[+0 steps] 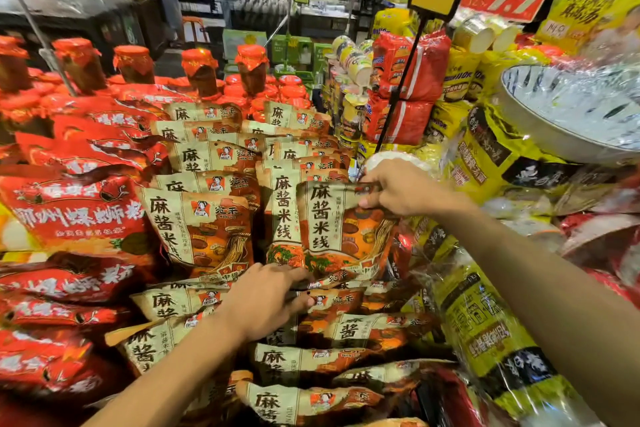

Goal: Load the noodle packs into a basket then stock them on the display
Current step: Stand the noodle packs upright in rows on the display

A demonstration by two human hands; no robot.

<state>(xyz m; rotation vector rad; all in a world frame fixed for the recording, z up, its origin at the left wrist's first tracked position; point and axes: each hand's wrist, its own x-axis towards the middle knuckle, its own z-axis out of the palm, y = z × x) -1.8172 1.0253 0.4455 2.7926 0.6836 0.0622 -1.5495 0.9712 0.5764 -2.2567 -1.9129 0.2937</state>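
Stocking stage under way: noodle packs going onto the display, no basket in view.

Head view: the right hand (398, 189) is pinching the top edge of an upright noodle pack (341, 225) and seems to be seating it in the front standing row; the left hand (266, 298) is resting with curled fingers on the flat-lying packs (311, 360) just below, apparently gripping one there, though the hold is partly hidden. Several rows are already standing behind. The loose pile toward the display's near edge is, by my reading, still waiting to be set upright.
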